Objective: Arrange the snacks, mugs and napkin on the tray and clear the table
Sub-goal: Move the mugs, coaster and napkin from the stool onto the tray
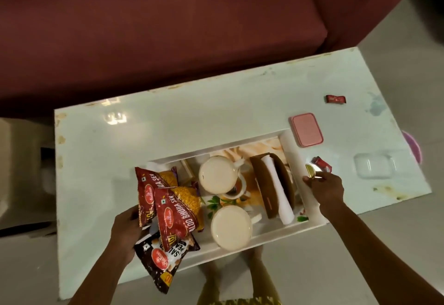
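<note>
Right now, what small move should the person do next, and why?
Probably tuck the dark peanut packet fully into the tray with the left hand, which grips the snack packets: that packet hangs over the near corner, while both mugs and the napkin sit inside.

Left hand [125, 230] and right hand [324, 184] at opposite ends of tray [276, 234]

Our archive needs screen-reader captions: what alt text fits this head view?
Left hand and right hand grip the ends of a white tray holding two mugs, snack packets and a napkin, over a white table. A pink case, earbud case and wrapped sweets lie beside it.
</note>
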